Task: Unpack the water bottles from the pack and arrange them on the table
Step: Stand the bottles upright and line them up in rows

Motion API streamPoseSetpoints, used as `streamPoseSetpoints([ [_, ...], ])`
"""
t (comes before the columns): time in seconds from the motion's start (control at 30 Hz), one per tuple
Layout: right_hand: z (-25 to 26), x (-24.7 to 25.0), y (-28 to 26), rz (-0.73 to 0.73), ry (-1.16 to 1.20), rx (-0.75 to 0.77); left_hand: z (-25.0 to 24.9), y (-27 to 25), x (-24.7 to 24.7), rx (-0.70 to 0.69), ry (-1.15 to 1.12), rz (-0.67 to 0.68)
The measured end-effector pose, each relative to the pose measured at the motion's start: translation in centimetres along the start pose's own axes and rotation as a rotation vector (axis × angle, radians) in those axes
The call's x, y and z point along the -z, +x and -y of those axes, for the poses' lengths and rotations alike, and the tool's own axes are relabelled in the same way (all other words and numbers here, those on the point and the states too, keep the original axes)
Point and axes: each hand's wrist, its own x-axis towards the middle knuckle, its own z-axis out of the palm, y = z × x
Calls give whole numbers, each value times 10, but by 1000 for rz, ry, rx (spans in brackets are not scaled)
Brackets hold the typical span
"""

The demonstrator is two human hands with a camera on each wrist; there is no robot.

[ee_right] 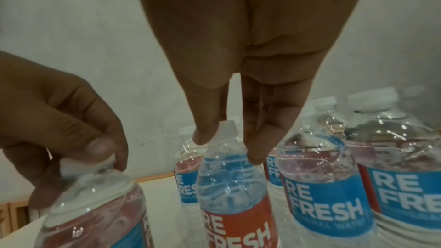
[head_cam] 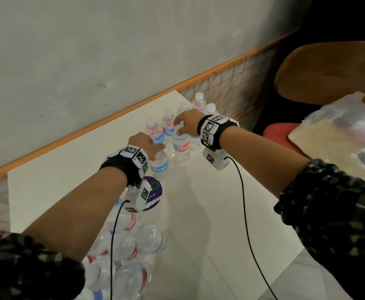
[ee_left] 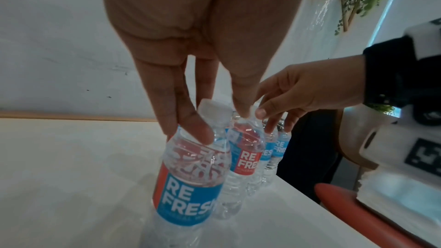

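Two clear "REFRESH" water bottles stand upright on the white table (head_cam: 58,169). My left hand (head_cam: 157,153) pinches the nearer bottle (head_cam: 160,166) by its white cap; in the left wrist view the fingers (ee_left: 186,129) close round the neck of that bottle (ee_left: 190,186). My right hand (head_cam: 178,129) grips the top of the other bottle (head_cam: 180,149), its fingertips (ee_right: 203,137) on the cap of this bottle (ee_right: 233,195). Several bottles (head_cam: 198,102) stand in a row behind them. The torn pack (head_cam: 123,245) with several bottles lying down sits at the near left.
A purple round label (head_cam: 154,191) lies by the pack. A wooden chair (head_cam: 328,70), a red seat (head_cam: 278,135) and a plastic bag (head_cam: 339,137) are off the table's right edge. A grey wall with orange trim (head_cam: 112,120) borders the far side.
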Motion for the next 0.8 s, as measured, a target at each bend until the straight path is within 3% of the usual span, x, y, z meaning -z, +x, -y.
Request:
streamPoseSetpoints([
  [0.1,-2,0,-4,-17,80,6,-1,-1,0,-21,-10,155],
  [0.17,-10,-8,-10,-113,227,-30,2,1,0,-79,42,220],
  [0.3,-32,-63,-32,-429,697,-295,8,8,-2,-143,82,136],
  [0.4,-43,-125,-39,-304,883,-443,11,13,-7,-104,11,46],
  [0.5,-43,-160,-33,-204,944,-454,11,14,-13,-72,-7,-6],
  [0.6,-37,-173,-18,-282,965,-466,10,18,-16,-72,107,-33],
  [0.8,-23,-188,5,-378,781,-559,7,21,-15,-77,168,-50],
])
